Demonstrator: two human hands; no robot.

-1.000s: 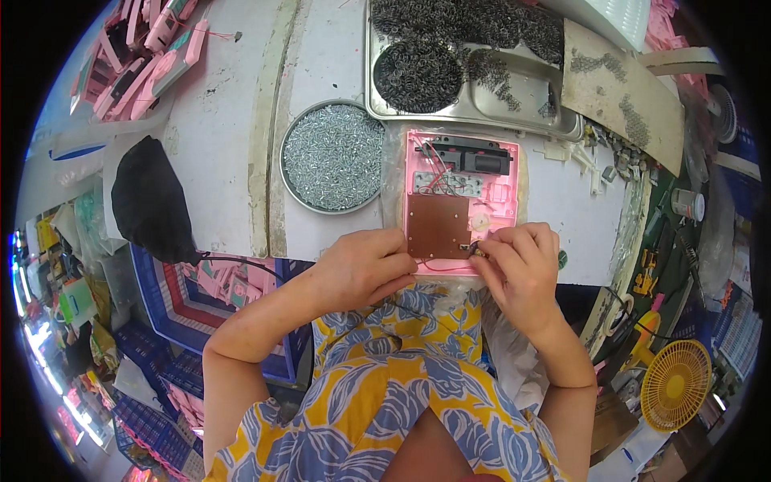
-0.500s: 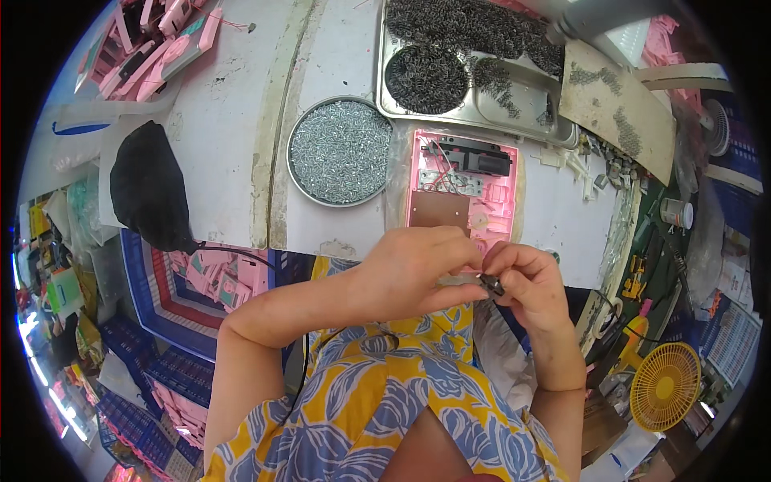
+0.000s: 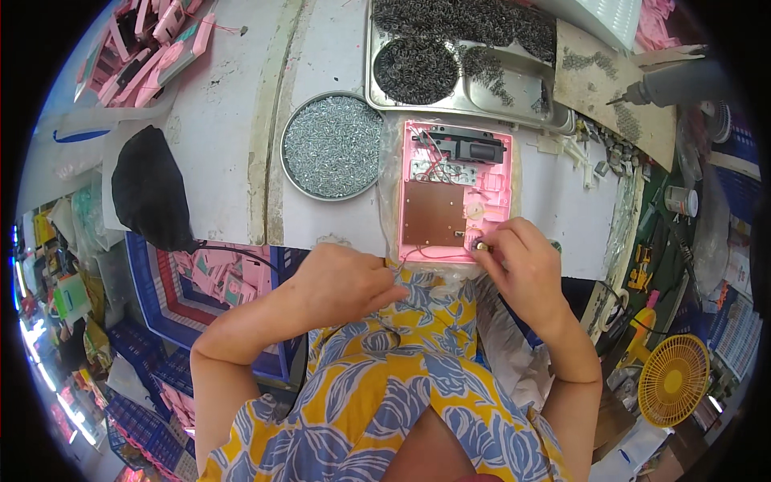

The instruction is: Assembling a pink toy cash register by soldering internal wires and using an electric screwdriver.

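Open side up, a pink plastic casing [image 3: 507,173] lies on the bench, holding a brown circuit board [image 3: 434,213], a black plastic assembly [image 3: 478,149] and thin wires. At its lower right corner my right hand [image 3: 526,265] is closed, thumb and forefinger pinching a small dark component [image 3: 480,246] whose exact kind is too small to make out. My left hand [image 3: 341,283] is apart from the casing, below the bench's near edge. Its fingers are curled in, and what they hold, if anything, is hidden.
Left of the casing stands a round tray of silver screws [image 3: 333,145]. Behind is a metal tray [image 3: 514,112] with many dark small parts. A grey power screwdriver [image 3: 679,84] hangs at upper right. A black cloth-like bundle [image 3: 150,189] and blue crate [image 3: 193,321] are left.
My hands have separated: the left drew back leftward, the right brought the small component to the casing's corner. The brown board is uncovered now. The screwdriver has swung right.
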